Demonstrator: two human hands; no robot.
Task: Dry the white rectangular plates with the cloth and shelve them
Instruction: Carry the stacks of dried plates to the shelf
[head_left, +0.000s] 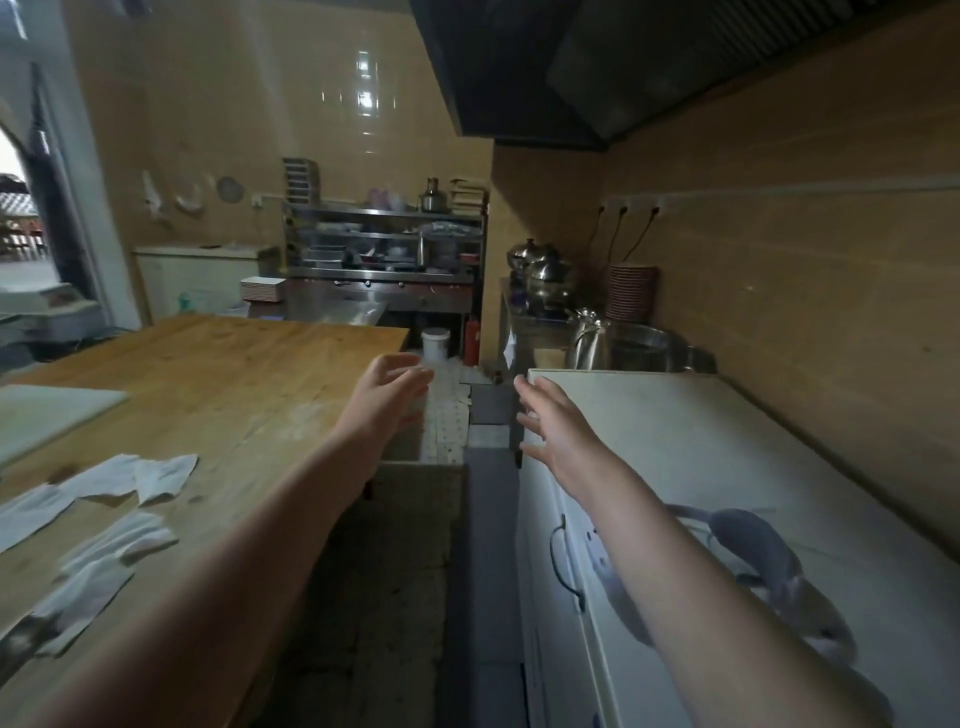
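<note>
Narrow kitchen aisle between wooden table (208, 374) and white chest freezer (701, 441); both arms are stretched forward, nothing held; left hand (387, 395) is loosely cupped, fingers apart; right hand (553, 431) is opened, fingers spread, at the freezer's edge. White rectangular plates (262, 289) are stacked on the steel counter (332, 306) far ahead, well apart from both hands; grey cloth (753, 545) lies on the freezer lid beside the right forearm. Approach step, as judged; cloth should be collected first, then plates lifted singly off the top.

Wooden table (208, 374): paper scraps (161, 475). Steel counter (337, 307): plate stack (262, 289).
</note>
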